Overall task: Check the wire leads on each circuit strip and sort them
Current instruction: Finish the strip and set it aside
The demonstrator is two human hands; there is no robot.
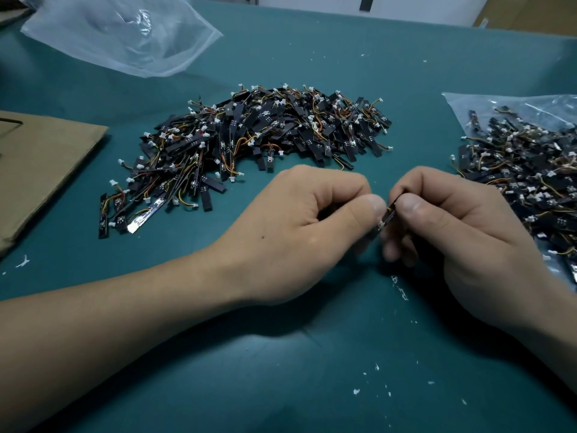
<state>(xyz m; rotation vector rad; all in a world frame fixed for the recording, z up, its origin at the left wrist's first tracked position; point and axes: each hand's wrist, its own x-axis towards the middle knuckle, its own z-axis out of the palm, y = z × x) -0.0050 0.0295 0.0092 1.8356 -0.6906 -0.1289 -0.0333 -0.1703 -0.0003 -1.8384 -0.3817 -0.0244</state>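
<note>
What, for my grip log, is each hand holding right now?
Left hand: pinches the circuit strip at its lead end.
Right hand: pinches the same strip.

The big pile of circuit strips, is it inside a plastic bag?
No, the pile of circuit strips lies bare on the green table, outside any bag.

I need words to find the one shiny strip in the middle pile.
Start at the big pile of black strips in the middle of the green table. Go to its near-left edge, toward the cardboard. The strip there shines silver; its neighbours are black.
</note>
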